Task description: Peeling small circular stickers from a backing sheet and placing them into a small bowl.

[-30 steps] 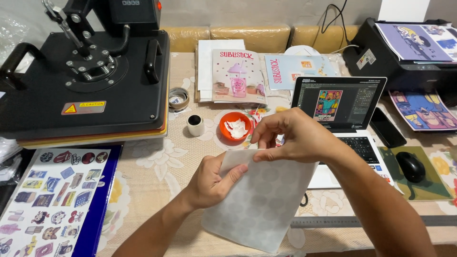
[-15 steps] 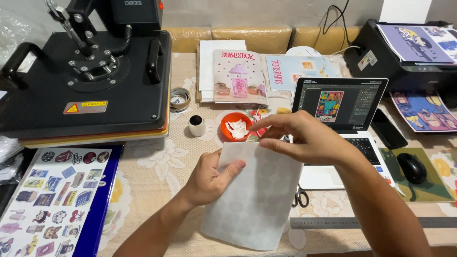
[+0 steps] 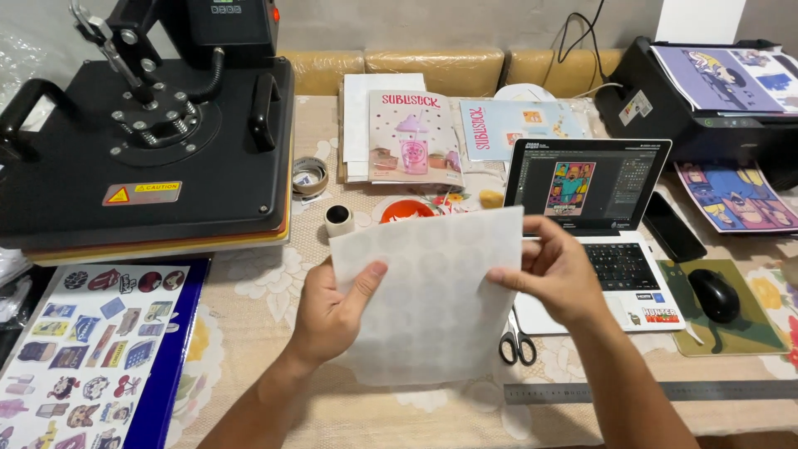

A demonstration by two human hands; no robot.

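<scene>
- A sticker sheet (image 3: 75, 349) lies at the far left on a blue board (image 3: 170, 366), covered in small colourful figures.
- Above it sits a black heat press (image 3: 150, 141), its plate closed flat, handle at its left end.
- Just right of the press are a tape roll (image 3: 309, 175) and a small black-topped pot (image 3: 338, 219).
- The left hand (image 3: 332, 312) grips the left edge of the white sheet (image 3: 428, 299): thumb pressed on the front, the other fingers curled behind it, out of sight.
- The sheet is held up above the table (image 3: 249, 274), slightly tilted, between both hands; faint round shapes show through it. It hides most of an orange dish (image 3: 399, 209) behind it.
- Further back lie packets (image 3: 413, 137) of paper, one pink and one pale blue.
- Scissors (image 3: 517, 345) lie on the table below the sheet's right edge, with a ruler (image 3: 648, 391) nearer the person.
- The right hand (image 3: 557, 270) pinches the sheet's right edge, thumb in front, fingers bent close around it.
- Behind that hand stands an open laptop (image 3: 590, 191) showing a colourful picture.
- Right of it are a dark phone (image 3: 673, 226) and a mouse (image 3: 713, 295) on a green mat (image 3: 731, 337).
- A black printer (image 3: 706, 108) sits at the far right, printed pages on it.
</scene>
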